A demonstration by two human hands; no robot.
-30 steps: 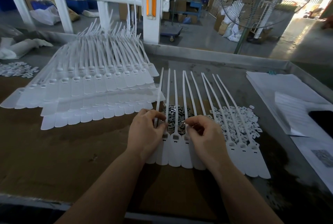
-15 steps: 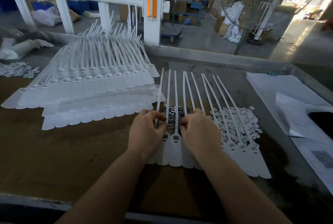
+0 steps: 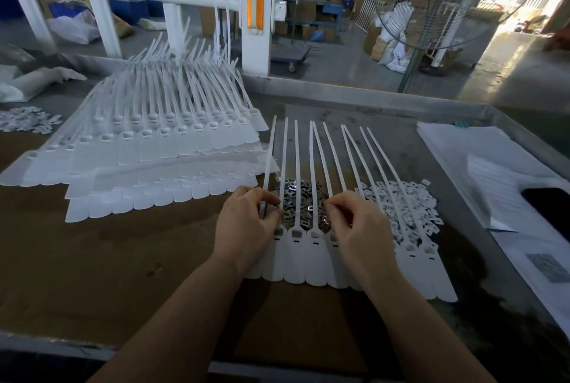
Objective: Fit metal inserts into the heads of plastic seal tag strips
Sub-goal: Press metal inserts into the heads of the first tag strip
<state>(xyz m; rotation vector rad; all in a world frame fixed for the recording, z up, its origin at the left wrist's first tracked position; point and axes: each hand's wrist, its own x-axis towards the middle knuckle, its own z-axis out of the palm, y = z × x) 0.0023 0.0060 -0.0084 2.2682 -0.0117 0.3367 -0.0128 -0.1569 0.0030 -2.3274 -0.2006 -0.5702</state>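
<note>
White fanned seal tag strips

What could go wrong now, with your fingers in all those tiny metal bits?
The left hand and right hand work right over the loose metal inserts; a small one could slip and get lost in the pile. The white plastic clips lie close beside, so pieces may mix. A nudge could shift the strips.

A fanned row of white plastic seal tag strips lies flat on the bench, flag ends nearest, open rectangular heads in line, thin tails reaching away across a heap of small shiny metal inserts that sits just beyond the heads
</note>
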